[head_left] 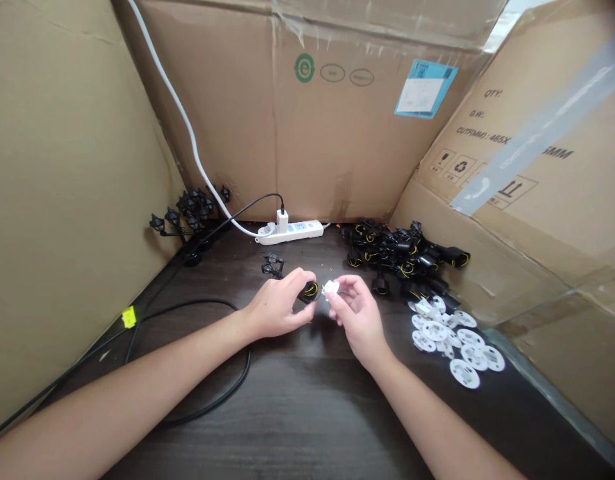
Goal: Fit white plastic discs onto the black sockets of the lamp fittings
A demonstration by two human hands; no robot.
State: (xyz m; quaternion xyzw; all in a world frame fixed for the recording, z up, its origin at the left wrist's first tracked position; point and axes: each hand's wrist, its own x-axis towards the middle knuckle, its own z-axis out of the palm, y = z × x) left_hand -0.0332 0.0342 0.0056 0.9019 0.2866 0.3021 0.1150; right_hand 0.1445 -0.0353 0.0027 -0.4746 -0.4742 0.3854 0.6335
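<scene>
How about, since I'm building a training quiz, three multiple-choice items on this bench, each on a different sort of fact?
1. Where is the white power strip?
A) Among the white discs
B) Under the left forearm
C) At the foot of the back cardboard wall

2. What colour are the wire loops on the piled black plastic fittings?
A) Red
B) Yellow
C) Blue

3. What is the right hand doing?
A) Lying flat and empty
B) Gripping the power strip
C) Pinching a small white piece

Answers:
1. C, it lies on the dark table against that wall.
2. B, yellow loops show throughout the pile.
3. C, the piece sits at its fingertips, above the table.
</scene>
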